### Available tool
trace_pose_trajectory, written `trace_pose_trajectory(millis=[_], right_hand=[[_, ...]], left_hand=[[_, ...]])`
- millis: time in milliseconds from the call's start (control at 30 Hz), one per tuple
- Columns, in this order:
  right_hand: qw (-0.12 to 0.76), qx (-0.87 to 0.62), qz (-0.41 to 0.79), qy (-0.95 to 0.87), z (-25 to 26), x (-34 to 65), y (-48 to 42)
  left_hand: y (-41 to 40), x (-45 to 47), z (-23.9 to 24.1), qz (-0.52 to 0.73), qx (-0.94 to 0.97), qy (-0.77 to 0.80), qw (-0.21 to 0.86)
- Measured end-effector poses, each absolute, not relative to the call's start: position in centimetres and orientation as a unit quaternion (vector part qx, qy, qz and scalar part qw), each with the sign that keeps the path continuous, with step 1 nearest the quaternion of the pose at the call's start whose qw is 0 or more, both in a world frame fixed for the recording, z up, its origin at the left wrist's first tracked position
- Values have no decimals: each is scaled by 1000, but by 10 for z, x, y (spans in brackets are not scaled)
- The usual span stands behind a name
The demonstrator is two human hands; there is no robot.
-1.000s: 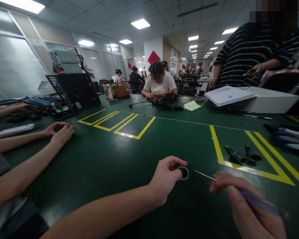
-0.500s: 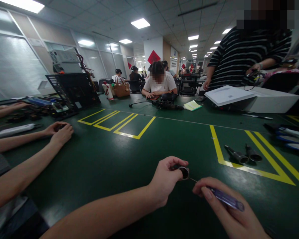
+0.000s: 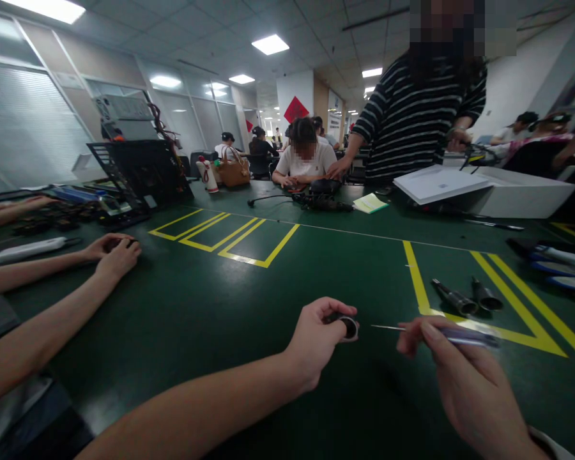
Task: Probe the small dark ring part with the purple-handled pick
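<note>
Head view, lower centre: left hand (image 3: 316,342) pinched a small round black part (image 3: 349,327) just above the green table (image 3: 220,300); right hand (image 3: 460,377) gripped a thin probe tool (image 3: 441,333), tip just short of it. Judged step: aligning tip; insertion would need steadiness. Open table ahead; two metal cylinders (image 3: 464,298) at right.

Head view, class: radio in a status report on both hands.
Left hand pinching small black ring. Right hand holding thin screwdriver, tip just short of ring. Nothing between them.
</note>
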State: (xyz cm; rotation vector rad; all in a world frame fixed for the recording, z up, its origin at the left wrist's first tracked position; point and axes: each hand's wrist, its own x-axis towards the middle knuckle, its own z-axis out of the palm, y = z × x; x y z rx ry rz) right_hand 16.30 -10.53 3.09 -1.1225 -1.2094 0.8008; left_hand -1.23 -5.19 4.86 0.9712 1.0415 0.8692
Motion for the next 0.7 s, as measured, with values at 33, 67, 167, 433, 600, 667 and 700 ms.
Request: trace_pose_trajectory(millis=[33,67,167,433,600,667,700], right_hand=[[591,-502,386,-500,28,163,-100],[568,-516,422,-482,26,163,-96],[512,-541,484,-460,22,161,-88],[473,-552,483,-488,25,159,-88],[435,-572,432,-545,30,160,-88],[429,-579,421,-551,31,161,-89],[431,-580,423,-547,30,161,-90]], left_hand=[[-52,-12,50,386,428,465,672],[-52,-13,51,386,424,467,673],[-52,-13,55,387,410,468,680],[-51,-15,53,379,405,462,692],[-51,-14,52,385,399,464,690],[-51,-14,52,385,398,465,691],[-51,-14,52,385,401,462,691]])
